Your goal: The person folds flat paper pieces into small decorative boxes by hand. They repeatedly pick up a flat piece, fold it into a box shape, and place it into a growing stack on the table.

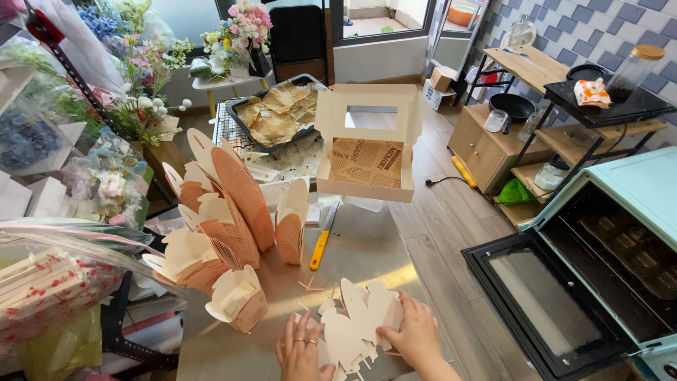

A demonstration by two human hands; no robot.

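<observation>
A stack of flat, unfolded cream cardboard box blanks (356,321) lies on the steel table (360,257) at its near edge. My left hand (300,349) rests on the stack's left side, fingers spread, rings on two fingers. My right hand (412,335) grips the stack's right edge. Several folded cream and terracotta boxes (229,204) stand in a cluster just beyond, to the left. An open window-lid box (367,144) lined with printed paper sits at the table's far side.
A yellow-handled knife (323,236) lies mid-table. A dark tray of brown paper liners (278,113) sits on a rack at the back. An open mint oven (599,261) stands at right. Flowers and wrapped bundles crowd the left; shelves stand far right.
</observation>
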